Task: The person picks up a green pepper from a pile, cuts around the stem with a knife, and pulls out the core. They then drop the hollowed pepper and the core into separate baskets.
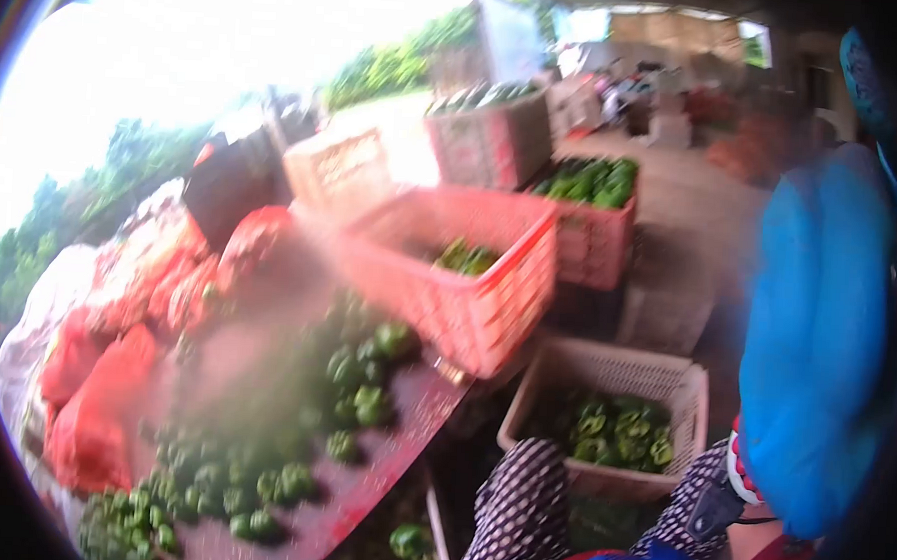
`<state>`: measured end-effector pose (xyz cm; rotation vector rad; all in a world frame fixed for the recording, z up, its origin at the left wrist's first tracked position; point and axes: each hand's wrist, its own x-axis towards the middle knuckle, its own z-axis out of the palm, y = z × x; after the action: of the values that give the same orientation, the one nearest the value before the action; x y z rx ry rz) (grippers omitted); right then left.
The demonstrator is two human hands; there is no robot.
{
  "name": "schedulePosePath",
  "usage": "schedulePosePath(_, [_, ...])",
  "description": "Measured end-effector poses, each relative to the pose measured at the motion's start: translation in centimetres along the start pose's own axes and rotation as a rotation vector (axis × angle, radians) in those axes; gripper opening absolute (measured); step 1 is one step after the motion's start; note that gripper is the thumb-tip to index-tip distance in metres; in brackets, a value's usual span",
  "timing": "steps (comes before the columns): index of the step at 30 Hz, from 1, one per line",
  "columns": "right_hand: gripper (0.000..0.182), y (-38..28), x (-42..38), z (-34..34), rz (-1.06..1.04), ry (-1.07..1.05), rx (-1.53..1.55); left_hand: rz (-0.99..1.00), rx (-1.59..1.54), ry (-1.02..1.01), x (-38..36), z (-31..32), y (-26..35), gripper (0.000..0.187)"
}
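Neither of my hands shows. A bright blue sleeve (812, 326) fills the right side, with no hand visible on it. Nearest the camera are polka-dotted trouser legs (521, 503), with a white plastic crate (689, 391) just beyond them. Green bell peppers (627, 438) lie inside that crate. To the left, many more green peppers (373, 405) are spread over a reddish tabletop (399, 488). A pink-red crate (467, 306) sits tilted in this view at the table's far end, with a few peppers at its bottom.
Red mesh sacks (107, 415) are heaped along the table's left side. Behind stand a red crate full of peppers (591, 221) and a crate of long dark green vegetables (490, 142). A pepper (409, 541) lies low beside the table leg (438, 520).
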<state>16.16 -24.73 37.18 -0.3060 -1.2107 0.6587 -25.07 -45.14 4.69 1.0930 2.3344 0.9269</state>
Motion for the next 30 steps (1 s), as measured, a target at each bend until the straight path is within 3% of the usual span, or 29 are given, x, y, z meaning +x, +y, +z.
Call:
schedulePosePath(2, [0.093,3.5,-0.9,1.9,0.106,-0.068,0.047,-0.045,0.143,0.269,1.5,6.0,-11.1,0.021])
schedulePosePath(3, [0.093,5.1,-1.2,2.8,0.163,-0.104,0.076,-0.238,0.079,0.209,1.2,4.5,-6.7,0.023])
schedulePosePath(4, [0.092,6.6,-1.4,3.9,0.221,-0.144,0.107,0.118,0.354,0.101,0.2,3.7,-7.3,0.028])
schedulePosePath(5, [0.092,7.9,-1.6,4.8,0.272,-0.175,0.133,-0.312,-0.079,0.127,0.3,3.1,-4.7,0.029])
schedulePosePath(6, [0.092,9.3,-2.0,5.9,0.328,-0.200,0.163,-0.222,0.023,0.145,0.4,3.6,-6.2,0.031])
schedulePosePath(7, [0.092,10.3,-2.2,6.9,0.372,-0.229,0.185,-0.370,0.009,0.180,0.7,3.8,-6.2,0.035])
schedulePosePath(9, [0.091,10.9,-3.4,8.2,0.419,-0.276,0.207,-0.258,-0.115,0.234,1.5,5.3,-6.1,0.049])
schedulePosePath(11, [0.091,12.2,-3.7,9.7,0.480,-0.325,0.235,-0.204,-0.023,0.194,2.5,6.5,-6.4,0.062])
schedulePosePath(12, [0.091,12.7,-3.8,10.3,0.502,-0.347,0.249,-0.013,0.037,0.245,3.2,7.3,-6.1,0.069])
schedulePosePath(16, [0.090,14.7,-4.1,12.8,0.585,-0.448,0.241,0.013,0.199,-0.023,6.4,8.3,-1.8,0.085])
schedulePosePath(17, [0.079,15.1,-4.2,12.9,0.559,-0.490,0.207,-0.142,0.262,-0.138,7.1,7.6,0.8,0.086])
schedulePosePath(20, [0.045,18.6,-5.9,12.6,0.580,-0.695,0.084,-0.206,0.239,-0.191,9.3,7.7,1.6,0.083])
schedulePosePath(22, [0.032,23.3,-5.4,10.4,0.812,-0.925,-0.124,-0.290,0.240,-0.237,10.1,7.1,2.7,0.079])
schedulePosePath(24, [0.033,30.3,-7.7,8.3,0.737,-1.081,-0.552,-0.298,0.160,-0.248,10.3,6.6,2.2,0.076])
schedulePosePath(26, [0.039,35.9,-9.1,7.9,0.471,-1.240,-0.805,-0.340,0.088,-0.258,10.3,6.6,1.6,0.075])
schedulePosePath(28, [0.045,41.6,-10.5,8.4,0.256,-1.284,-0.929,-0.373,-0.001,-0.288,10.1,6.3,0.7,0.075])
schedulePosePath(30, [0.046,49.0,-12.5,9.5,0.204,-1.257,-0.938,-0.492,-0.276,-0.330,10.8,5.2,1.0,0.070])
